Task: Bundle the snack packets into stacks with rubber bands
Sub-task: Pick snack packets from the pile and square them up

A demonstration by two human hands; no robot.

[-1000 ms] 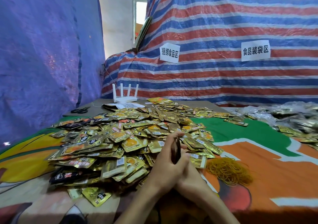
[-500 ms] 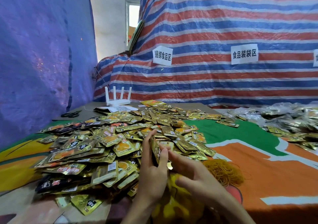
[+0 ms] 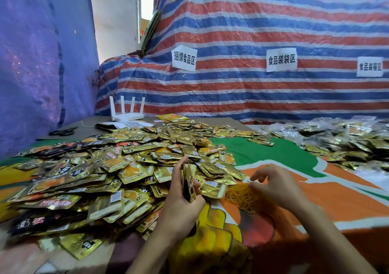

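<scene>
While my left hand (image 3: 181, 202) grips a small stack of packets (image 3: 189, 184) upright on its edge, fingers and thumb curled round it, my right hand (image 3: 273, 187) sits at three o'clock from it, over the tangle of yellow rubber bands (image 3: 240, 200). Its fingers are bent, with thumb and fingertips touching the top of the tangle. Whether they have actually pinched a band I cannot tell (the strands are too fine to make out).

The bands lie loose on the printed cloth (image 3: 336, 185), just beside the near-right edge of the big heap of loose gold packets (image 3: 105, 168). That heap spreads from nine round to twelve o'clock of my left hand.

Out at two o'clock, well apart from both hands, clear plastic bags (image 3: 341, 130) are piled, and gold packets show through them. Past the heap at eleven o'clock stands a white router (image 3: 126, 113) with four aerials up. To its left, black scissors (image 3: 63, 131) lie flat. Three white paper labels (image 3: 281, 60) hang on the striped tarpaulin (image 3: 252, 21) behind.
</scene>
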